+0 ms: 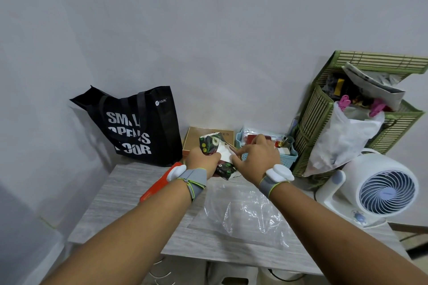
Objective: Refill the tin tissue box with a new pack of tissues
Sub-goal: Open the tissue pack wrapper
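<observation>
A tissue pack [212, 144] in dark floral wrapping is held above the far part of the grey wood-grain table [120, 194]. My left hand [202, 159] grips its left side from below. My right hand [256, 155] pinches the white tissue [224, 152] showing at the pack's opened middle. A red object [159, 184], partly hidden under my left wrist, lies on the table. The tin tissue box cannot be made out with certainty.
A black tote bag [136, 127] stands at the back left, a brown box [192, 138] beside it. A blue basket [287, 157] and a green bamboo rack [312, 120] stand at the back right. A white fan [379, 187] sits on the right. Clear plastic wrap [245, 213] lies mid-table.
</observation>
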`<control>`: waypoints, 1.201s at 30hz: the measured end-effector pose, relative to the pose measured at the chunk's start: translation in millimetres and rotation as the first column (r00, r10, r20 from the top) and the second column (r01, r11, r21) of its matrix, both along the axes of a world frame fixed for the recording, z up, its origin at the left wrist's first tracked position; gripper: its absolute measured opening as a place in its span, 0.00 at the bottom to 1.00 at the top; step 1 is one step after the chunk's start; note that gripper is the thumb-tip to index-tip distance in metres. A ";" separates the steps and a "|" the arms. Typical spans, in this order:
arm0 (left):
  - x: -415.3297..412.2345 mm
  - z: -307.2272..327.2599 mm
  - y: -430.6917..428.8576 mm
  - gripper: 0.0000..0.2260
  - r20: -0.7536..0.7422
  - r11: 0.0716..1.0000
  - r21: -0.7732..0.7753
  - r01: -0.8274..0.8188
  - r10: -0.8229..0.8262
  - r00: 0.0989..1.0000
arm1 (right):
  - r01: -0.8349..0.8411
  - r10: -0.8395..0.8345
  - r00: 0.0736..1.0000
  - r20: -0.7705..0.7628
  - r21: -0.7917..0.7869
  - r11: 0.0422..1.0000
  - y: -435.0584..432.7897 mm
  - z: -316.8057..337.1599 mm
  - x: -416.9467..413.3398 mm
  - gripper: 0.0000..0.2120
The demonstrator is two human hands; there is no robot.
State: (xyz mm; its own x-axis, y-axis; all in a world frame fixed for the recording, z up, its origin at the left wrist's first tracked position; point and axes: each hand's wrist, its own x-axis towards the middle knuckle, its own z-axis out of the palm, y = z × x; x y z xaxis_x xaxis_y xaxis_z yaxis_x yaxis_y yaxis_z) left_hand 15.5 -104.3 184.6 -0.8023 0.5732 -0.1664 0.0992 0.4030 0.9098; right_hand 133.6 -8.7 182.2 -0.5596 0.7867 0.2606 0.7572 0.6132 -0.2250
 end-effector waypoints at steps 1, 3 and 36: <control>-0.7 -0.8 0.6 0.03 0.003 1.000 0.002 0.003 -0.003 1.000 | -0.007 0.008 1.000 0.003 -0.012 1.000 1.0 -0.6 -1.3 0.15; -1.5 -1.3 1.1 0.03 0.010 1.000 0.006 0.003 -0.003 1.000 | -0.026 0.026 1.000 0.000 -0.023 0.999 3.7 -2.3 -2.8 0.15; -8.8 -2.9 1.7 0.09 0.124 1.000 -0.003 -0.006 0.006 0.992 | -0.415 -0.053 0.763 -0.644 -0.550 0.725 2.9 5.7 -9.0 0.09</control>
